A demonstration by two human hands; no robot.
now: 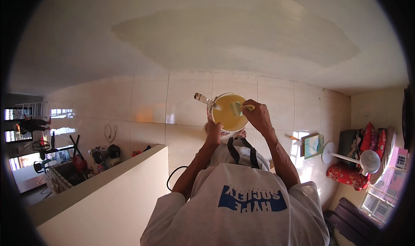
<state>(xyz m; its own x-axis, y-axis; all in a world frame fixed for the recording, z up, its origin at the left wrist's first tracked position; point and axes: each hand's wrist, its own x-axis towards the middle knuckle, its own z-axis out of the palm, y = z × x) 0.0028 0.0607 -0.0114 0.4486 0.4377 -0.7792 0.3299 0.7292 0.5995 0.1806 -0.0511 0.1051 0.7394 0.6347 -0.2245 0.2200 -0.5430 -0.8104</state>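
A round white bucket [209,112] stands on the tiled floor in front of me, with yellow paint [228,120] inside. My left hand [214,132] grips its near left rim, the thumb over the edge. In my right hand [258,114] is a paintbrush [237,108] with a yellowish handle. Its pale, paint-coated head is over or in the paint at the right side of the bucket; I cannot tell how deep. A flat, paint-smeared stick or blade [203,98] leans across the far left rim, its lower end in the bucket.
Ahead rises a pale wall [233,38] with a broad, darker patch. A low partition [108,185] stands at left. On the right are a paint-stained tray or board [312,145], a white round-based stand [330,153] and red patterned cloth [346,177]. A dark cable [170,177] curves beside me.
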